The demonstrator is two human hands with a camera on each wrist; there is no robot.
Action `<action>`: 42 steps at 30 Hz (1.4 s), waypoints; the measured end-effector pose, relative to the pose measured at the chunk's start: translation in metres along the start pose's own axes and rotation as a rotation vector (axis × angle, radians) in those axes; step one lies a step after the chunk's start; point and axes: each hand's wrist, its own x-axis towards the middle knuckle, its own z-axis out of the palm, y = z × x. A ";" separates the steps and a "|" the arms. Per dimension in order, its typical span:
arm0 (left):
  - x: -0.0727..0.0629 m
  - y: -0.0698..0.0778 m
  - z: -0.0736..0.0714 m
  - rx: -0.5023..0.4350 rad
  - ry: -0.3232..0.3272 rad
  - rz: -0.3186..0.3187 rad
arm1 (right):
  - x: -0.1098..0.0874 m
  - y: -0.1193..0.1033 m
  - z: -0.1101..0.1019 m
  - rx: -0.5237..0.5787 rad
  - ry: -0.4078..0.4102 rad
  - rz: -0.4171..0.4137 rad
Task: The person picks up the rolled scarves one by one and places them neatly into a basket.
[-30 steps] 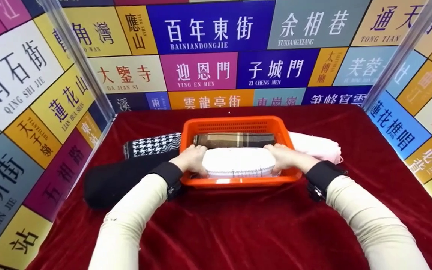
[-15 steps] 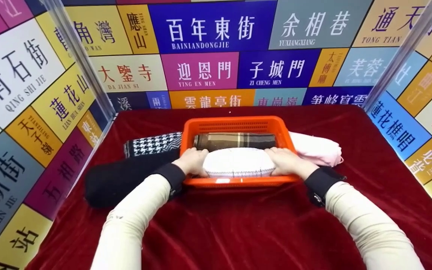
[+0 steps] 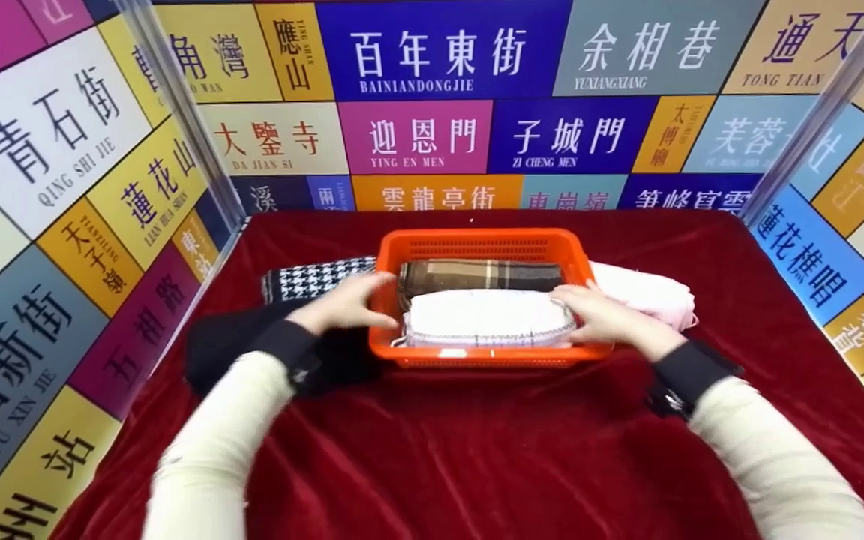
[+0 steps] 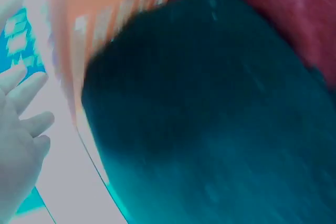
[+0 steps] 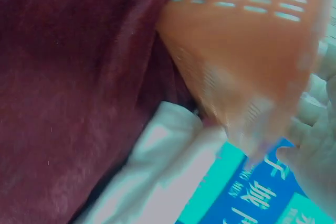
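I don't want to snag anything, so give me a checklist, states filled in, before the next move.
1. White roll inside basket: ok, in front of the plaid roll.
2. Basket upright on red cloth: ok.
3. Left hand off the white roll: ok, gap visible.
4. Right hand off the white roll: cannot tell, fingertips overlap its end in the head view.
5. Basket's sides free of other rolls: not ok, black roll and houndstooth roll at left, pink roll at right.

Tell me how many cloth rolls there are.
5: white roll and brown roll in the basket; checked roll and black roll to its left; pink roll to its right. Others may be hidden.
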 end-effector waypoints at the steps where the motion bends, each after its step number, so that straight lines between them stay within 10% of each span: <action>1: -0.008 -0.007 -0.005 -0.046 0.023 -0.020 | -0.006 0.001 -0.003 0.006 0.035 -0.019; 11: -0.082 -0.064 -0.026 0.133 -0.077 -0.360 | -0.069 0.025 -0.018 -0.079 0.438 -0.156; 21: -0.066 -0.059 -0.022 0.244 -0.273 -0.514 | -0.105 0.045 -0.017 -0.062 0.336 -0.075; 42: -0.073 -0.083 0.001 0.316 -0.029 -0.401 | -0.107 0.038 -0.015 0.012 0.235 -0.151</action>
